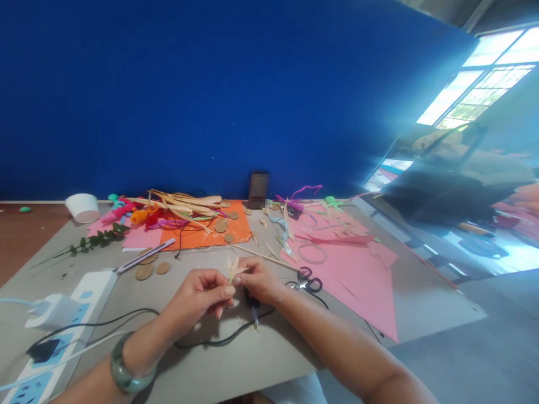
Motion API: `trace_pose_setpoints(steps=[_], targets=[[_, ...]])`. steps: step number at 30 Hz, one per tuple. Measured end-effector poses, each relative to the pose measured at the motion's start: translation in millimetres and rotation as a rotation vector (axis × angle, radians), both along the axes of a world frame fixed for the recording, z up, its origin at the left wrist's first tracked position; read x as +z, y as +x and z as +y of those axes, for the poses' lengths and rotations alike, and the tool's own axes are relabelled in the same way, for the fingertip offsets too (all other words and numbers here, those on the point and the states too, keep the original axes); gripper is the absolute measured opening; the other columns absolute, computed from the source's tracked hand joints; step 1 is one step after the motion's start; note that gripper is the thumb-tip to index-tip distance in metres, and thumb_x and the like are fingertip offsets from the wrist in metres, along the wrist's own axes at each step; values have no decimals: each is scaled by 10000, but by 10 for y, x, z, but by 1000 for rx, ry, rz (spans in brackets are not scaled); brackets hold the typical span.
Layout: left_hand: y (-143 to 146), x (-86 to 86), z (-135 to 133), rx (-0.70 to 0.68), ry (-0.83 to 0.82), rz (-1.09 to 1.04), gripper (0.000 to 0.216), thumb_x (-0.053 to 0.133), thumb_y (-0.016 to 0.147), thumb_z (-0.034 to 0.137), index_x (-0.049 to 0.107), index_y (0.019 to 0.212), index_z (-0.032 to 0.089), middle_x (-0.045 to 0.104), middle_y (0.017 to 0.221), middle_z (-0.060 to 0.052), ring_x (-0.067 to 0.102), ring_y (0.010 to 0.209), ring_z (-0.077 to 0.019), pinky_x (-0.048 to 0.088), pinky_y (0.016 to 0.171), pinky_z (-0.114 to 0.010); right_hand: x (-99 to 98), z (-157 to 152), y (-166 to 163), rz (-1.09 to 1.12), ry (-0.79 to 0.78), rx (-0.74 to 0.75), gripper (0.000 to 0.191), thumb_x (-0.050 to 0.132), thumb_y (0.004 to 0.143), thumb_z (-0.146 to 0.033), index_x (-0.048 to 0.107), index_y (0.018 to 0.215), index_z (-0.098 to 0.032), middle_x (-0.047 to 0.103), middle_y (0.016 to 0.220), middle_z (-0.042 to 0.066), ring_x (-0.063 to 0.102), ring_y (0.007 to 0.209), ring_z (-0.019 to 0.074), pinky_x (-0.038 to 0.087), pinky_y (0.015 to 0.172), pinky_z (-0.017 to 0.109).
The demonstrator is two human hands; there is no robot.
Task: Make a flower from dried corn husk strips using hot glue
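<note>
Over the middle of the grey table, my left hand (201,294) pinches a small bunch of pale, dry husk-like strips (232,270) between thumb and fingertips. My right hand (261,279) grips the same bunch from the other side, its fingertips close to those of the left. Partly hidden beneath my right hand lies a dark tool with a translucent stick (255,317) at its end and a black cord (223,341) beside it. Black-handled scissors (303,282) rest just right of that hand. A thin wooden stick (269,259) lies behind both hands.
A power strip (90,297) with plugs and cords lies at the left. Dry strips (185,203) cover an orange sheet (202,238) behind. Pink paper (353,286) spreads at the right. Wooden discs (144,272), a utility knife (145,256) and a white cup (82,208) stand or lie around.
</note>
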State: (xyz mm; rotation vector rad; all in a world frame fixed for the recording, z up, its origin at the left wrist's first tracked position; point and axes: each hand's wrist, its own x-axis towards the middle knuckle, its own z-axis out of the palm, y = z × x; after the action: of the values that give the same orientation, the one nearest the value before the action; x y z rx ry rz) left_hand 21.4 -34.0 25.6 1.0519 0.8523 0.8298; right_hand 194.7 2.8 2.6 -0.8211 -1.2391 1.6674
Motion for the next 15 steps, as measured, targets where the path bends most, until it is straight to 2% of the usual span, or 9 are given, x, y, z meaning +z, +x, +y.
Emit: trace_pose_setpoints(steps=[10,15], targets=[[3,17,10,-8,45,49,280,751,687,349,601,592,133,638,531,-10,467,380,-59,321,414,-184,-11,-6,-22,25,-29,11,344,874,477,-366,610,534,-153,574,568,-37,470,518,80,368,514,205],[17,11,-1,112,99,99,264,751,683,346,608,602,139,637,532,-6,485,398,-69,338,419,-185,-56,-9,-19,38,-15,36,315,818,594,-412,641,592,-152,567,575,-25,479,521,91,375,524,221]])
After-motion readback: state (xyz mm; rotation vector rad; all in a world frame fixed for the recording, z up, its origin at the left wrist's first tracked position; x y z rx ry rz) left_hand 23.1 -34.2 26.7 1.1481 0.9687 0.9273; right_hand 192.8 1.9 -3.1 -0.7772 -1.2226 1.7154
